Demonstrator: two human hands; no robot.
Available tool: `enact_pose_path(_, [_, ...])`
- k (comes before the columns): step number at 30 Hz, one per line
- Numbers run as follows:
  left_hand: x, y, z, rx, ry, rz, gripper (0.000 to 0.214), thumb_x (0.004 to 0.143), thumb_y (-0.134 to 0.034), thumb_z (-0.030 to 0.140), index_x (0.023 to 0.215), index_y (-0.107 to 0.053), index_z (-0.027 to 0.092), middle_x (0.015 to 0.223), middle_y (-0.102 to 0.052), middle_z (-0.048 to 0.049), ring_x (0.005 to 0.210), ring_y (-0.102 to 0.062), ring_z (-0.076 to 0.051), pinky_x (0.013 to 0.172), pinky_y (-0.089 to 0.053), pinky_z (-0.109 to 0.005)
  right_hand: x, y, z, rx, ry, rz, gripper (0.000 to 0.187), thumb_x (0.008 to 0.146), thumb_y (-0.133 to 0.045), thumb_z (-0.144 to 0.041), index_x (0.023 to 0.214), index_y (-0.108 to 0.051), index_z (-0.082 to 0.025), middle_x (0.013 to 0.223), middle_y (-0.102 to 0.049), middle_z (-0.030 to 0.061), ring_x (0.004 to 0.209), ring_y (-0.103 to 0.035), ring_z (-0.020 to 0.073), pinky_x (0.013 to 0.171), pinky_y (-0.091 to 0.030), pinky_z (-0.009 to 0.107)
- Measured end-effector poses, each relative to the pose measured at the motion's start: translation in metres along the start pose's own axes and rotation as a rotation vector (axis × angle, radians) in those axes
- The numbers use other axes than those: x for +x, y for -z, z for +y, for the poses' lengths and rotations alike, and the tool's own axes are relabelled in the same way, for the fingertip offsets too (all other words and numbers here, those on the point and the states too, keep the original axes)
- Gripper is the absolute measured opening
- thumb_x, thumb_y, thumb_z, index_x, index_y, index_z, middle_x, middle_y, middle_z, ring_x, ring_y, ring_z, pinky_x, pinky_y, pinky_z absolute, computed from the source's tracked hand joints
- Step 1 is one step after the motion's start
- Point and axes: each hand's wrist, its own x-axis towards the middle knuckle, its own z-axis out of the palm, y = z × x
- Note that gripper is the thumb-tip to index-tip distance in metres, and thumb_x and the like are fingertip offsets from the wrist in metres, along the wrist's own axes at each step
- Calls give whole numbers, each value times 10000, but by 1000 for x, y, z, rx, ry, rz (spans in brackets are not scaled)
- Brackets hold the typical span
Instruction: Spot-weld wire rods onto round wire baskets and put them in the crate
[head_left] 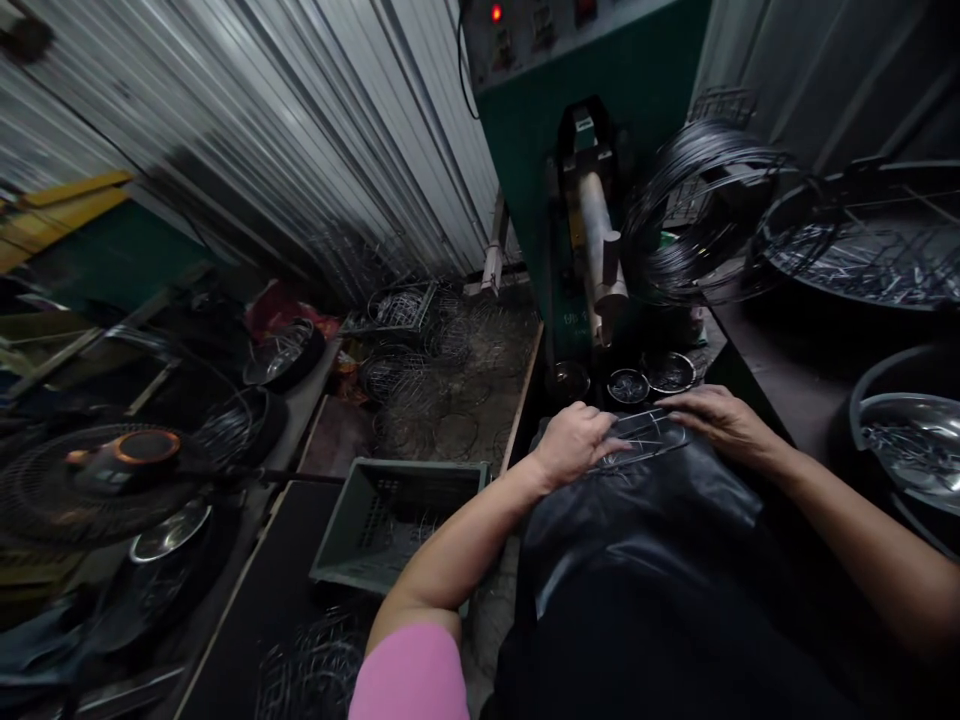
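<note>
My left hand (574,443) is curled, its fingers closed on the left end of a small wire frame (646,436) that lies on a black plastic sheet (645,520) over my lap. The fingers of my right hand (718,417) lie pressed on the frame's right end. Just beyond the hands stand small round metal cups (628,385) at the foot of a green machine (600,200) with a cylindrical head (600,250).
Coils of dark wire (697,215) hang right of the machine. Metal basins (911,440) with wire pieces sit at the right. A green plastic crate (397,520) stands left of my arm. Wire baskets (420,370) litter the floor. A fan (105,480) stands at the far left.
</note>
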Motion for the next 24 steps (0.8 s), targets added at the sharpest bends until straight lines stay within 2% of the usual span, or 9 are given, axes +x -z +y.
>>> enact_pose_path(5, [-3, -10, -5, 29, 1, 99, 456, 916, -319, 490, 883, -611, 141, 786, -637, -61, 751, -531, -164, 733, -382, -302, -2, -3, -5, -50, 12, 28, 469, 904, -332, -568, 979, -664, -244, 868, -700, 38, 831, -625, 235, 865, -417, 431])
enact_pose_path(10, [-7, -12, -5, 90, 75, 196, 402, 920, -346, 465, 864, -627, 184, 744, -640, -41, 770, -529, -172, 740, -324, -353, -1, -11, -4, -48, 40, 78, 398, 908, -364, -535, 970, -646, -262, 855, -701, 23, 807, -627, 213, 874, -386, 421])
enact_pose_path(14, [-9, -13, -4, 79, 115, 215, 375, 920, -365, 450, 878, -637, 196, 753, -655, -34, 777, -533, -165, 768, -296, -372, -1, -15, -5, -54, 55, 100, 335, 916, -389, -479, 975, -632, -258, 847, -700, 18, 766, -630, 198, 872, -367, 420])
enact_pose_path(18, [-8, -8, -3, 27, 150, 154, 381, 912, -376, 468, 897, -649, 202, 797, -676, -37, 812, -542, -167, 790, -294, -375, -2, -15, -7, -57, 42, 91, 348, 916, -378, -488, 978, -628, -254, 865, -699, 21, 780, -632, 199, 896, -347, 426])
enact_pose_path(21, [-3, 1, -8, -68, 137, 34, 378, 886, -416, 500, 910, -660, 213, 856, -691, -30, 861, -552, -168, 820, -314, -359, -4, -13, -9, -77, 11, 64, 394, 910, -361, -519, 982, -633, -243, 903, -700, 39, 846, -621, 227, 919, -332, 440])
enact_pose_path(24, [2, 15, -22, -261, 88, -108, 373, 845, -469, 540, 928, -672, 238, 933, -696, 2, 928, -567, -171, 833, -357, -320, -6, -12, -11, -112, -12, 44, 445, 894, -350, -564, 975, -642, -237, 928, -700, 55, 908, -598, 258, 924, -337, 442])
